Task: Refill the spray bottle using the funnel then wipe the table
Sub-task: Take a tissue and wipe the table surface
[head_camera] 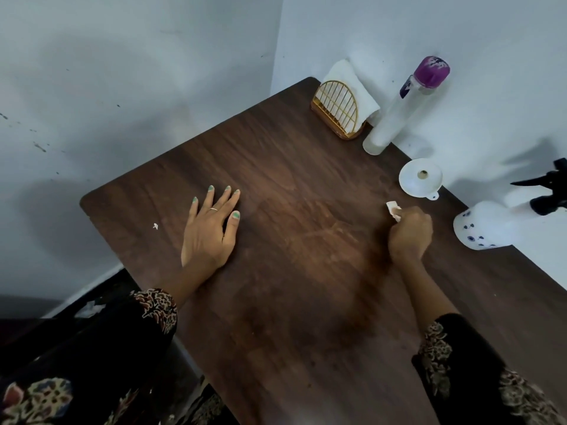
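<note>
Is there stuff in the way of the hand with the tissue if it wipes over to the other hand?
No. Between the right hand gripping the tissue and the flat left hand, only bare table shows.

Dark brown wood-grain surface (pixel 276 167); white funnel (pixel 412 184); white spray bottle (pixel 481 225) with blue flowers; purple-capped clear bottle (pixel 399 115); gold napkin holder (pixel 336 110).

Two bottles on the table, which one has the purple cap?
The tall clear bottle by the napkin holder. The other, the squat white spray bottle near the right hand, has a black trigger head.
</note>
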`<control>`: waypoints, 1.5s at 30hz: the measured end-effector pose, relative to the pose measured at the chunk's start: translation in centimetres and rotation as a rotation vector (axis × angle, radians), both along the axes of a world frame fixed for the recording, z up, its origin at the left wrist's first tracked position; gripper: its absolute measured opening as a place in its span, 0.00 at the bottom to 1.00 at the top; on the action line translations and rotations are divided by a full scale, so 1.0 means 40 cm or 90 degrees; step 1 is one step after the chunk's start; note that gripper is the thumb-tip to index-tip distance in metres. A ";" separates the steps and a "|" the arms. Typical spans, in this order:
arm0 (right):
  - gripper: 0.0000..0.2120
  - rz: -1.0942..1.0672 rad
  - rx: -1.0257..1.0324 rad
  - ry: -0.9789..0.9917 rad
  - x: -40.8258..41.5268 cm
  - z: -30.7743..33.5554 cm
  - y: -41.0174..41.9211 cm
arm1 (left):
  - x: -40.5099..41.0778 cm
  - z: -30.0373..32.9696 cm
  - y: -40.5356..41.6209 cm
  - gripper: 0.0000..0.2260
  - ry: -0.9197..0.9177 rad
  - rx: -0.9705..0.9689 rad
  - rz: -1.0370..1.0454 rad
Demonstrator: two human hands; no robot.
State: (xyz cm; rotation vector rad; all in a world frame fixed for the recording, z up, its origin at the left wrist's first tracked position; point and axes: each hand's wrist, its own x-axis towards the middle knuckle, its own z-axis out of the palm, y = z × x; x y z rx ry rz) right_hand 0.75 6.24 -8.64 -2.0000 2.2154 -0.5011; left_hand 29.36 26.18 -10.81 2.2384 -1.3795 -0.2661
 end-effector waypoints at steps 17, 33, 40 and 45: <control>0.08 0.588 -0.032 -0.081 0.158 -0.007 0.335 | 0.005 -0.015 0.009 0.23 -0.009 0.010 0.046; 0.08 0.541 0.083 -0.107 0.274 0.003 0.638 | 0.001 -0.006 -0.010 0.23 -0.017 0.012 0.038; 0.07 0.344 0.034 -0.130 0.063 0.017 0.404 | 0.000 -0.008 -0.008 0.21 -0.022 0.005 0.034; 0.13 -0.059 0.027 0.049 -0.201 0.026 0.129 | -0.002 -0.009 -0.009 0.19 -0.029 0.005 0.030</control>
